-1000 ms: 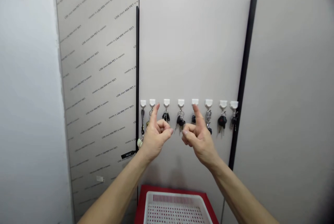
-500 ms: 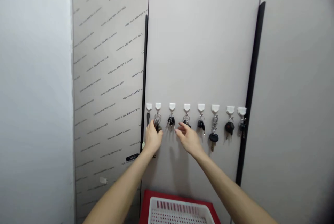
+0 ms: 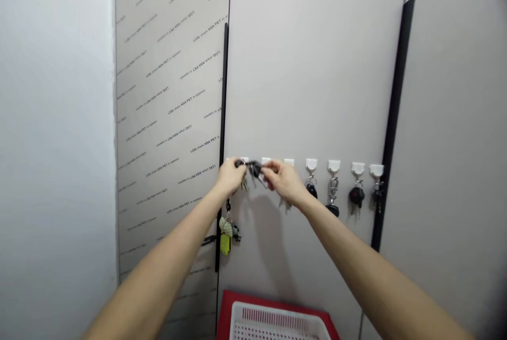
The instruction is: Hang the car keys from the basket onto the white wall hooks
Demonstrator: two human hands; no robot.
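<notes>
A row of white wall hooks (image 3: pixel 334 166) on a grey cabinet door carries bunches of keys. My left hand (image 3: pixel 230 177) is closed on a key bunch (image 3: pixel 242 168) at the second hook from the left. My right hand (image 3: pixel 282 180) is closed on the black-headed keys (image 3: pixel 255 169) at the third hook. The two hands almost touch. Below my left hand hangs a lanyard with a yellow-green charm (image 3: pixel 225 234). Three black key fobs (image 3: pixel 356 196) hang untouched on hooks to the right.
A white perforated basket (image 3: pixel 277 321) sits on a red surface (image 3: pixel 226 313) at the bottom. A black vertical handle strip (image 3: pixel 392 123) runs down the door's right edge, another (image 3: pixel 223 118) on the left. A film-covered panel (image 3: pixel 170 102) and a white wall (image 3: pixel 55 144) stand left.
Both hands rose from below the keys to the hooks and closed on the key bunches. The view has shifted left and moved closer.
</notes>
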